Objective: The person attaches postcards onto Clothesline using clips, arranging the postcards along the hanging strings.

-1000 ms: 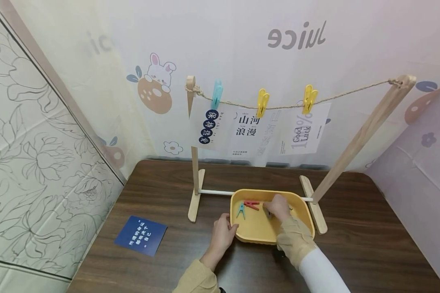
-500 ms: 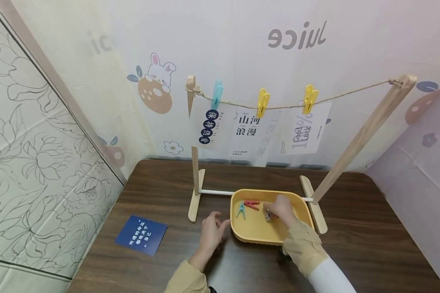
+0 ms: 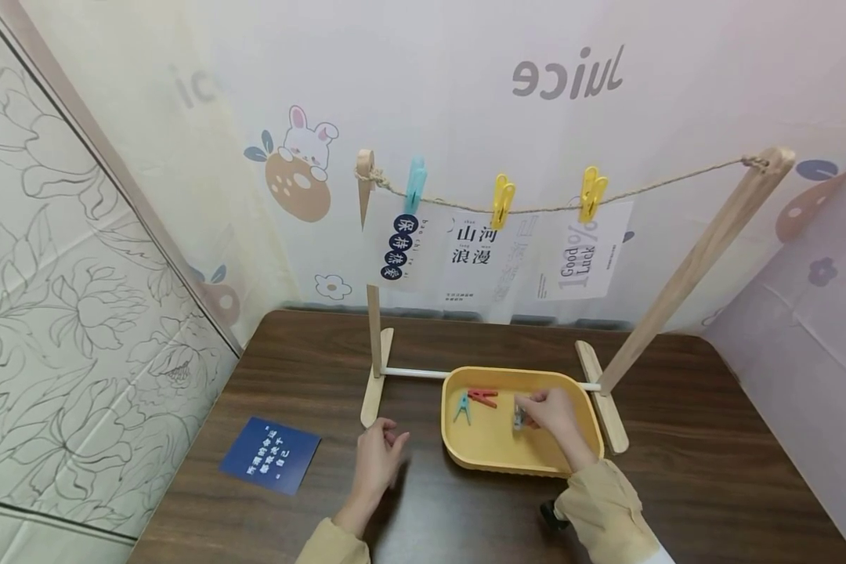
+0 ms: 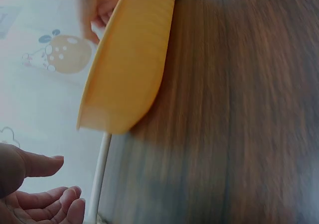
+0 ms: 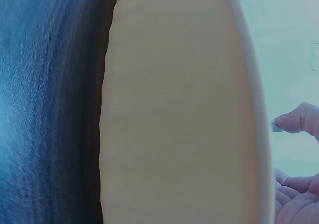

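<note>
Over the yellow basket [image 3: 507, 460], my right hand [image 3: 555, 413] pinches a small pale grey clothespin [image 3: 518, 417], partly hidden by the fingers. The right wrist view catches only a bit of its pale end at the fingertips. A teal clothespin [image 3: 463, 407] and a red clothespin [image 3: 482, 397] lie in the basket's left part. My left hand [image 3: 378, 456] is above the table, left of the basket, with fingers loosely bent around nothing. In the left wrist view its thumb and fingers are apart, away from the basket wall [image 4: 124, 59].
A wooden rack [image 3: 698, 270] stands behind the basket with a rope [image 3: 670, 188] across it. One light blue clothespin [image 3: 415, 186] and two yellow clothespins [image 3: 503, 201] hold printed cards [image 3: 576, 258] on the rope. A blue card [image 3: 271, 454] lies on the table at left.
My left hand has let go of the basket's left rim and moved left. My right hand has risen from the basket floor slightly toward me, with the pale clothespin in its fingers.
</note>
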`<action>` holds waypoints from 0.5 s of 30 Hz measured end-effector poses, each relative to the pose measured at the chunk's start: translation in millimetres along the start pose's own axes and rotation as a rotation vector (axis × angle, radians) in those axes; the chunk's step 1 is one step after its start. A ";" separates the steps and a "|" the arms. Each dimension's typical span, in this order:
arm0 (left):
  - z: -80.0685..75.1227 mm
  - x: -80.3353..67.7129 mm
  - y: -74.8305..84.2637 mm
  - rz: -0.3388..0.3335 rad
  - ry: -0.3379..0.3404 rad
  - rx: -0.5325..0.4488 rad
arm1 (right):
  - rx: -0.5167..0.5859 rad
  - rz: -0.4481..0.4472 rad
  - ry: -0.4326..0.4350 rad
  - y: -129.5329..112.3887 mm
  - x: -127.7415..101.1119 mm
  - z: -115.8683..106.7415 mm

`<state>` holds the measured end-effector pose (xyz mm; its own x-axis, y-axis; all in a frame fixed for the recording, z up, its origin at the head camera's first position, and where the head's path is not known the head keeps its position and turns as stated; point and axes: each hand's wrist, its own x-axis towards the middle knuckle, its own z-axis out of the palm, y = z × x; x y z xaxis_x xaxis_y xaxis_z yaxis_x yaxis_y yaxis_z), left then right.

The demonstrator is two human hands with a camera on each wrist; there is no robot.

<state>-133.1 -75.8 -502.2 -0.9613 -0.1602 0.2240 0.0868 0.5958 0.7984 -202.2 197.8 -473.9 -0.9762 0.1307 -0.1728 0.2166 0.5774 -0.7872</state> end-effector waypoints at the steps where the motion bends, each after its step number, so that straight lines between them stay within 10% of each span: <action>1: -2.0 -0.5 -2.9 0.000 0.010 0.006 | 0.021 -0.003 0.005 0.9 -1.9 -1.2; 15: -33.0 -4.6 -31.7 -0.059 0.128 0.109 | 0.156 -0.039 0.156 13.2 -28.0 -12.2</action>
<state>-122.8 -119.9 -510.1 -0.9223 -0.2916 0.2535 -0.0039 0.6630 0.7486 -171.9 211.5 -472.2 -0.9688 0.2414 -0.0564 0.1642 0.4545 -0.8755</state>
